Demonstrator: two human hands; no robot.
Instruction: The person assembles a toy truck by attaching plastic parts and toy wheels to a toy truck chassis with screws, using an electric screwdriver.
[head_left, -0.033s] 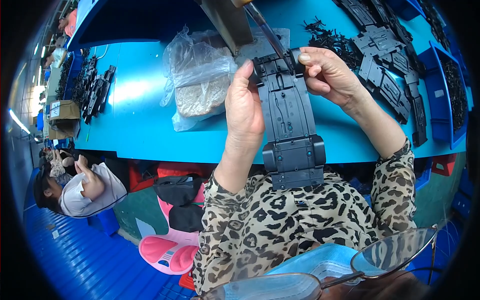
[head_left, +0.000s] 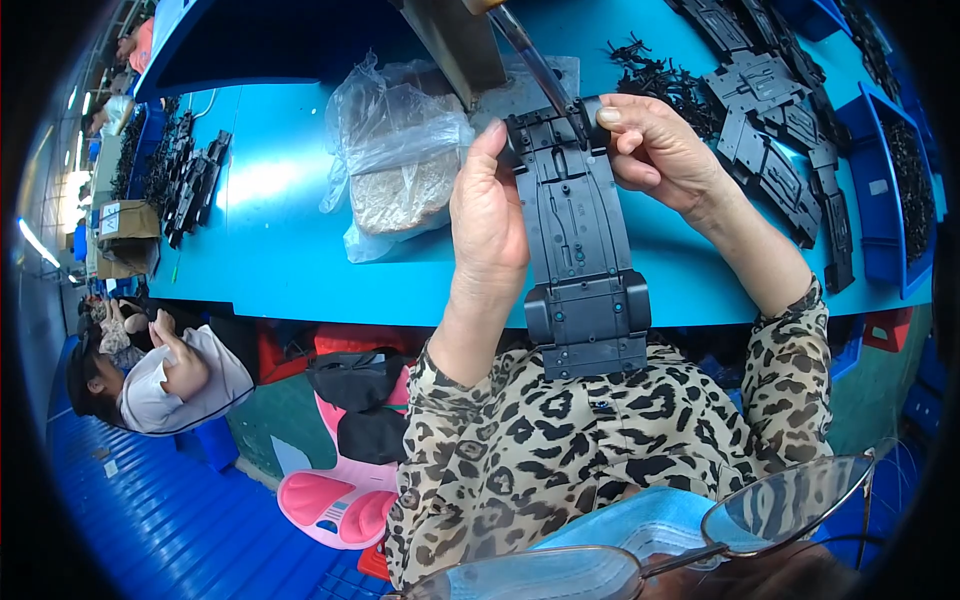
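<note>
A black plastic toy car chassis (head_left: 575, 225), wheels attached, is held lengthwise between my two hands above the blue tabletop. My left hand (head_left: 490, 215) grips its far left corner by the wheel, thumb up. My right hand (head_left: 655, 150) pinches the far right wheel (head_left: 596, 122) between thumb and fingers. From above, a slim metal driver shaft (head_left: 535, 62) slants down to the chassis' far end beside that wheel. Whether its tip touches a screw is too small to tell. The near end of the chassis hangs over the table edge, close to my patterned shirt.
A plastic-wrapped block (head_left: 400, 180) sits left of my hands, beside a metal stand (head_left: 455, 50). Small black parts (head_left: 655, 85) and more chassis (head_left: 765, 150) lie at the right, near a blue bin (head_left: 880, 215). Another person (head_left: 170, 375) sits at the left.
</note>
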